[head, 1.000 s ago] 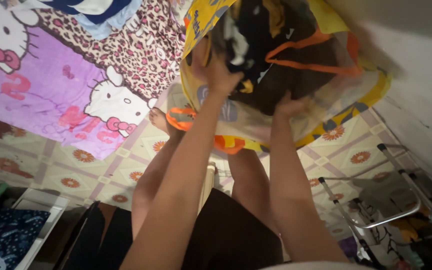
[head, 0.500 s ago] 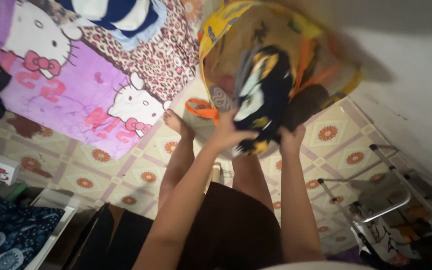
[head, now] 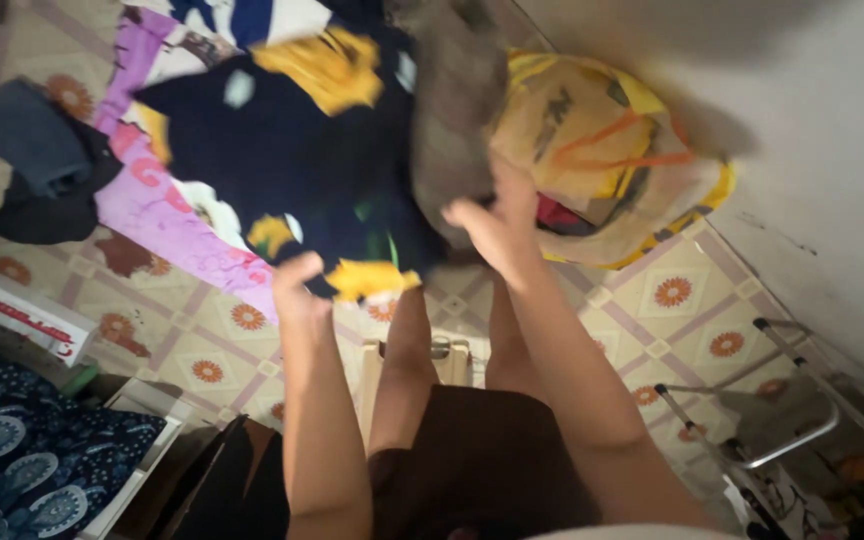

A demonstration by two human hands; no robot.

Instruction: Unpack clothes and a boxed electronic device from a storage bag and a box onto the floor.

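— What is the biggest thing here?

— The floor [head: 652,330]. It has tiles with orange flowers on them. A purple blanket [head: 152,200] lies on it at the upper left.

— And next?

— A dark blue cloth [head: 292,150] with yellow flowers. It is spread out in the air, above the blanket and in front of the person. It looks blurry.

— Who holds it?

— The person does. The left hand [head: 297,285] has its fingers closed on the bottom edge. The right hand [head: 497,225] has its fingers closed on the right side of the cloth, where a grey-brown part hangs.

— What is beside the right hand?

— A yellow bag [head: 642,180] with orange handles. It sits on the floor by the white wall [head: 812,170].

— Anything smaller?

— A pile of dark clothes [head: 37,170] lies at the far left.
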